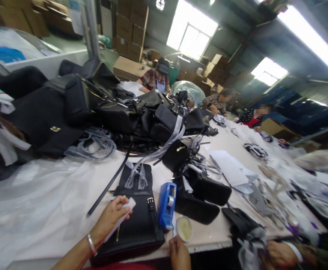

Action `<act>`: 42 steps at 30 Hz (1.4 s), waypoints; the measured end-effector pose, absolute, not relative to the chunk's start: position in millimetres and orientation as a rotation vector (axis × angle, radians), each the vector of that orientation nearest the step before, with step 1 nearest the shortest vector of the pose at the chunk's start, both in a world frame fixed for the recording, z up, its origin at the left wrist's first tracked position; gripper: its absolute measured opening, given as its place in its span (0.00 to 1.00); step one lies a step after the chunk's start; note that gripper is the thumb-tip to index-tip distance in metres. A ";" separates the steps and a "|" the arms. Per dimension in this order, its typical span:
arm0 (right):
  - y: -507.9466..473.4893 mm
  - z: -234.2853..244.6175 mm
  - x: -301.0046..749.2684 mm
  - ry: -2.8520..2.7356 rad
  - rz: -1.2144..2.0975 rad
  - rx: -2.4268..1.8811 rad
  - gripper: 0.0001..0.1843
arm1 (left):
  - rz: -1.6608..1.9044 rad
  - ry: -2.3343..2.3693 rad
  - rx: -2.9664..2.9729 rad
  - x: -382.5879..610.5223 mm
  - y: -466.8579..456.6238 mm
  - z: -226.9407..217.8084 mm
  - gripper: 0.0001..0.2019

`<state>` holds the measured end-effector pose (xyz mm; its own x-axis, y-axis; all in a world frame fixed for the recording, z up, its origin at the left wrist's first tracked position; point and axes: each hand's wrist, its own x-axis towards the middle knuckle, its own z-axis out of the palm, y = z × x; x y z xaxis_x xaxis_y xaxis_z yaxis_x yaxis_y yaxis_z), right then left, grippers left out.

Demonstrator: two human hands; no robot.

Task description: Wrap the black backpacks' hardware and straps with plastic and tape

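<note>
A black leather bag [137,217] lies flat on the table in front of me. My left hand [112,215] rests on its left side, fingers closed on a white paper strip [123,215]. My right hand [179,253] sits at the table's near edge, just below a blue tape dispenser [166,206] and a small round tin [184,228]. Only its back shows; the fingers seem curled, and I cannot see whether they hold anything.
A big heap of black bags [96,105] fills the table's left and middle. Clear plastic sheeting [34,198] covers the near left. White papers [228,168] and scraps lie to the right. Other people work at the far end, and another person's hand [279,253] is bottom right.
</note>
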<state>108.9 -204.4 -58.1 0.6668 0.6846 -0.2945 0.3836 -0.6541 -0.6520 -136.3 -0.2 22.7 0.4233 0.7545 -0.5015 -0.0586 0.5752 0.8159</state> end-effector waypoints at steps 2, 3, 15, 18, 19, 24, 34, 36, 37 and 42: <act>-194.1 -37.1 97.9 -0.971 0.584 -2.303 0.18 | 0.596 0.996 0.807 -137.0 0.3 20.7 0.17; -184.0 -22.2 89.2 -1.022 0.551 -2.232 0.18 | 0.600 0.986 0.808 -137.2 0.3 19.0 0.16; -46.4 52.8 6.6 -1.699 0.873 -1.610 0.10 | 0.681 0.847 0.823 -141.6 -4.1 5.0 0.14; -43.6 46.8 10.0 -1.689 0.921 -1.618 0.12 | 0.678 0.807 0.794 -146.6 -4.3 6.1 0.13; -42.6 44.8 11.0 -1.653 0.940 -1.621 0.15 | 0.678 0.790 0.787 -148.4 -4.0 5.9 0.13; -35.1 26.4 6.8 -1.482 0.992 -1.619 0.16 | 0.658 0.723 0.679 -158.0 3.8 5.2 0.13; -21.6 7.5 -10.2 -1.507 1.039 -1.477 0.13 | 0.393 0.488 0.279 -179.0 26.0 10.2 0.13; -19.0 12.8 -3.4 -1.458 1.161 -1.438 0.14 | 0.415 0.498 0.293 -178.7 25.6 9.5 0.13; -18.2 15.9 0.0 -1.408 1.223 -1.422 0.14 | 0.437 0.513 0.315 -177.3 24.5 9.4 0.14; -17.5 29.8 3.9 -1.325 1.324 -1.457 0.16 | 0.599 0.661 0.578 -160.2 10.9 10.5 0.14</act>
